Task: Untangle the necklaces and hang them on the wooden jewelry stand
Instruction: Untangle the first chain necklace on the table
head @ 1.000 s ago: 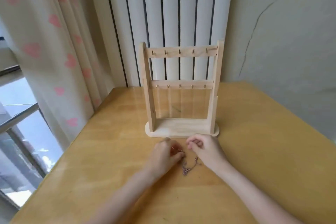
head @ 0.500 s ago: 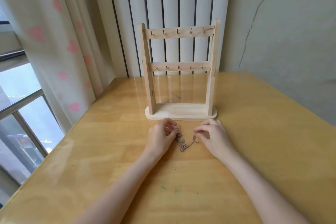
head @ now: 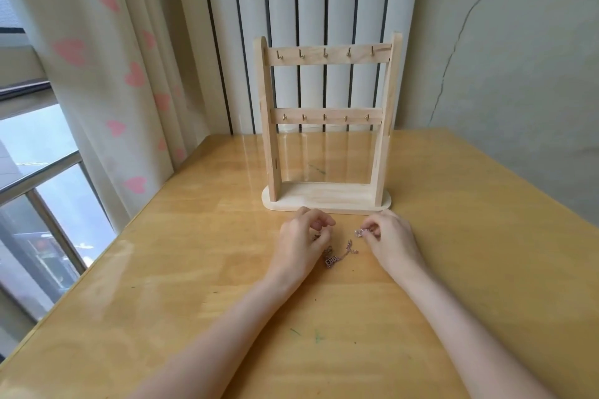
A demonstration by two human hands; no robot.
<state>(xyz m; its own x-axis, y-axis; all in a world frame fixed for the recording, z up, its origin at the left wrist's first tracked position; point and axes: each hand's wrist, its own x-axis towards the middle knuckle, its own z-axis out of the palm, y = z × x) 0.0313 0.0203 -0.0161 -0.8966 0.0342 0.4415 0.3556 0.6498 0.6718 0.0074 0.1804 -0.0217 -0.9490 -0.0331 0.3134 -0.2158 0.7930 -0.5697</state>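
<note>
Wooden table, bare stand, hands pinching necklaces

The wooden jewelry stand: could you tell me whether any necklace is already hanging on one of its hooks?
No: every hook on both bars of the wooden jewelry stand is bare, and the necklaces lie on the table.

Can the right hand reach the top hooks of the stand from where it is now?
Probably yes: the right hand lies just before the stand, nothing stands between, and the top hooks are bare.
</note>
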